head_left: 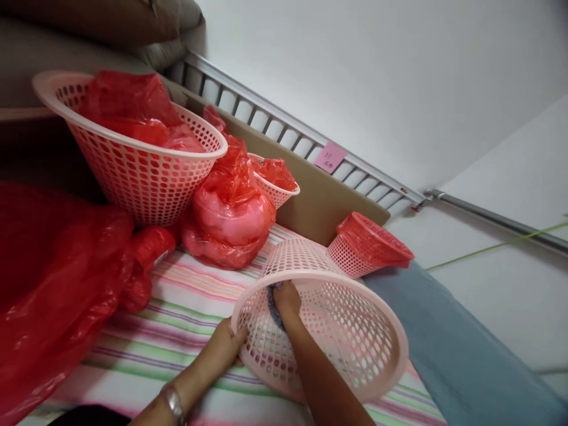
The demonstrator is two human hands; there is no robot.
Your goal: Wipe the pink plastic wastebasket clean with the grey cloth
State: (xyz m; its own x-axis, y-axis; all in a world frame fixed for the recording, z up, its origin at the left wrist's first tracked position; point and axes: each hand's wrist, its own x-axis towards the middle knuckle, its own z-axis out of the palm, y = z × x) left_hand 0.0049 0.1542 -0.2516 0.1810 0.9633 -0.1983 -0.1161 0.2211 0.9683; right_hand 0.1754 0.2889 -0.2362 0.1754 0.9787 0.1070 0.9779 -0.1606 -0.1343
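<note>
A pale pink plastic basket (350, 290) with round holes lies tipped on its side, its mouth facing me. My left hand (233, 342) grips the basket's rim at the left, thumb on the inner side; a silver bracelet circles that wrist. Reaching inside the basket, my right hand (288, 302) is closed on a grey-blue cloth (275, 307) pressed against the inner wall.
A larger pink basket (142, 160) holding red plastic bags stands at the left. Beside it are a knotted red bag (233, 219), a small basket (279, 192) and a red-bag-lined basket (370, 245). Striped cloth (177, 296) lies underneath; a slatted metal rail (275, 127) runs behind.
</note>
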